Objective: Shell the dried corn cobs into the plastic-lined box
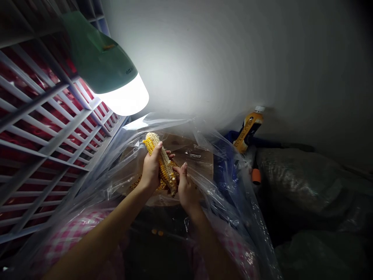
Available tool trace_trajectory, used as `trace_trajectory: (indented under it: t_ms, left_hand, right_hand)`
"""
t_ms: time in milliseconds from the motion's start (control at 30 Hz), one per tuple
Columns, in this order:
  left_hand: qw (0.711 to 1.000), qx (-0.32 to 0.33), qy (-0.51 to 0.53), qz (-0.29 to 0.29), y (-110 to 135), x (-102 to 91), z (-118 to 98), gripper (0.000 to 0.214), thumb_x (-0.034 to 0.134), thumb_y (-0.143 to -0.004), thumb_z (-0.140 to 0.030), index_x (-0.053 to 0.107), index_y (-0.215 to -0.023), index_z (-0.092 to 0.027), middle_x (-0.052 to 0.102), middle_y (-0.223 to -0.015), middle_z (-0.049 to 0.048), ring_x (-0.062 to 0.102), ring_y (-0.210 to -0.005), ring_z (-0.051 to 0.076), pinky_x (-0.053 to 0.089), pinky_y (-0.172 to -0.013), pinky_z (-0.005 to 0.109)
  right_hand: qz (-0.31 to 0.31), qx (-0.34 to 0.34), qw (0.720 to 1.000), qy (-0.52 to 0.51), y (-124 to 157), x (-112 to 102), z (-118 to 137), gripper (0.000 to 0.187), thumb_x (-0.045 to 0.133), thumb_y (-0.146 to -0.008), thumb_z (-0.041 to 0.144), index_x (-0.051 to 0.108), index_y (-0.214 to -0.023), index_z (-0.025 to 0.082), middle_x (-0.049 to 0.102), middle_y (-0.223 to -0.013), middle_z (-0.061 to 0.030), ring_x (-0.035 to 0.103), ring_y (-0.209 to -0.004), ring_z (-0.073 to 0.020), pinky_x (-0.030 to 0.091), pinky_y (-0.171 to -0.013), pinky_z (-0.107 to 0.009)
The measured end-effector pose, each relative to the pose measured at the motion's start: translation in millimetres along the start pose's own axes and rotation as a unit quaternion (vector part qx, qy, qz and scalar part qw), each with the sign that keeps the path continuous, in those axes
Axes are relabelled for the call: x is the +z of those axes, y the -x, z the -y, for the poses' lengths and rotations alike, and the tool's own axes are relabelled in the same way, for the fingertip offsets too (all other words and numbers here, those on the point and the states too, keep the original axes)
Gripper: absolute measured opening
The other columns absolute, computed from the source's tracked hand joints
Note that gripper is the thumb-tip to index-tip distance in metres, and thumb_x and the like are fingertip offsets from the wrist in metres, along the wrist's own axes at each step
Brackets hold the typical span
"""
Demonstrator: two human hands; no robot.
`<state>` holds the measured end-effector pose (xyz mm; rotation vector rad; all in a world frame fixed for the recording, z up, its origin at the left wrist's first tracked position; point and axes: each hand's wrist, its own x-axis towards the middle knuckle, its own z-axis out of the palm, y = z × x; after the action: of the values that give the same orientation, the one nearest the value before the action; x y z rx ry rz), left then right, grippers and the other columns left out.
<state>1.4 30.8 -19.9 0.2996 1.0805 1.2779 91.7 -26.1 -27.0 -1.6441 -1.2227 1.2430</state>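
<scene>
The corn cob (162, 161) is held above a clear plastic sheet (221, 206), with its long axis slanted from far left to near right. Its middle is enclosed by the left hand (150, 171), whose grip is closed round it: the thumb is laid over the top, and fingertips are shown past the right side. The near, tapered end is left exposed towards the right hand (187, 191), which is placed just to the right and is the nearer of the two to that end. The right grip is partly curled, with its thumb raised and a finger brought up beside the cob's right flank; whether the cob is touched or pinched there cannot be told.

Glossy yellow kernels are set in tight rows along the cob's left side and near part, while the far tip and a strip along the right are bared, pale and rough. Loose kernels (136, 182) are gathered beneath in a grainy layer, backed by a smooth brown panel (199, 155). The plastic is thin, creased and shiny. At the left, a crate (55, 128) of rigid slats is partly covered by a lamp (105, 58), green-bodied with a rounded, glowing end. At the right, a tilted, white-capped bottle (247, 130) is placed beside a bulky, wrinkled sack (303, 179)
</scene>
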Motion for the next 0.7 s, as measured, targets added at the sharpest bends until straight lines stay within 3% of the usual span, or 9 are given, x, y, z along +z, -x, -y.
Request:
trace_trajectory:
  t_ms: [167, 267, 367, 467, 533, 600, 700]
  left_hand:
    - [1.0, -0.013, 0.0, -0.013, -2, -1.3, -2, 0.039, 0.068, -0.064, -0.043, 0.054, -0.086, -0.014, 0.063, -0.066, 0.004, 0.063, -0.057, 0.017, 0.05, -0.052, 0.026]
    - [0.999, -0.045, -0.003, 0.003, -1, -1.5, -4, 0.04, 0.066, -0.065, -0.046, 0.055, -0.085, -0.013, 0.062, -0.064, 0.0048, 0.063, -0.055, 0.018, 0.051, -0.051, 0.027]
    - [0.998, -0.057, -0.011, 0.015, 0, -1.5, -4, 0.042, 0.065, -0.066, -0.047, 0.057, -0.088, -0.012, 0.062, -0.062, 0.0045, 0.062, -0.054, 0.018, 0.051, -0.051, 0.028]
    - [0.999, -0.039, -0.021, 0.02, 0, -2.1, -3, 0.044, 0.066, -0.065, -0.048, 0.057, -0.09, -0.012, 0.062, -0.063, 0.0041, 0.062, -0.054, 0.017, 0.051, -0.052, 0.028]
    - [0.999, -0.029, -0.029, 0.024, 1, -2.2, -2, 0.046, 0.066, -0.065, -0.049, 0.057, -0.091, -0.012, 0.063, -0.064, 0.0045, 0.062, -0.055, 0.017, 0.051, -0.053, 0.027]
    - [0.998, -0.026, -0.04, 0.031, 3, -1.5, -1, 0.045, 0.067, -0.065, -0.048, 0.057, -0.092, -0.013, 0.064, -0.066, 0.0046, 0.062, -0.056, 0.017, 0.05, -0.053, 0.027]
    - [0.996, -0.049, -0.054, 0.057, 9, 0.6, -3, 0.044, 0.067, -0.066, -0.047, 0.056, -0.093, -0.014, 0.064, -0.067, 0.0046, 0.062, -0.056, 0.017, 0.05, -0.053, 0.027]
  right_hand:
    - [0.05, -0.093, 0.991, 0.084, -1, -5, 3, 0.05, 0.038, -0.085, 0.058, 0.059, -0.108, 0.019, 0.068, -0.087, -0.006, 0.062, -0.079, -0.0197, 0.042, -0.067, -0.026]
    - [0.007, -0.032, 0.998, 0.049, -4, -4, 2, 0.056, 0.027, -0.088, 0.058, 0.064, -0.097, 0.017, 0.067, -0.078, -0.0062, 0.062, -0.075, -0.0191, 0.043, -0.067, -0.027]
    - [-0.007, -0.002, 1.0, -0.023, -5, -6, 3, 0.063, 0.018, -0.089, 0.058, 0.065, -0.099, 0.017, 0.067, -0.089, -0.0082, 0.063, -0.085, -0.019, 0.045, -0.076, -0.029]
    - [-0.009, -0.09, 0.996, 0.015, -3, -8, 4, 0.05, 0.034, -0.087, 0.056, 0.057, -0.114, 0.021, 0.062, -0.112, -0.0085, 0.057, -0.102, -0.0206, 0.041, -0.088, -0.032]
    - [-0.024, -0.12, 0.99, 0.066, -3, -8, 4, 0.047, 0.048, -0.082, 0.054, 0.057, -0.114, 0.021, 0.062, -0.112, -0.008, 0.056, -0.103, -0.0222, 0.041, -0.088, -0.033]
    - [-0.027, -0.093, 0.993, 0.067, -5, -6, 3, 0.041, 0.05, -0.081, 0.053, 0.061, -0.104, 0.02, 0.066, -0.098, -0.0068, 0.059, -0.091, -0.0219, 0.044, -0.08, -0.032]
    - [-0.036, 0.002, 0.998, -0.055, -11, -3, 0, 0.043, 0.035, -0.088, 0.049, 0.065, -0.092, 0.018, 0.068, -0.084, -0.0065, 0.062, -0.078, -0.0209, 0.046, -0.07, -0.032]
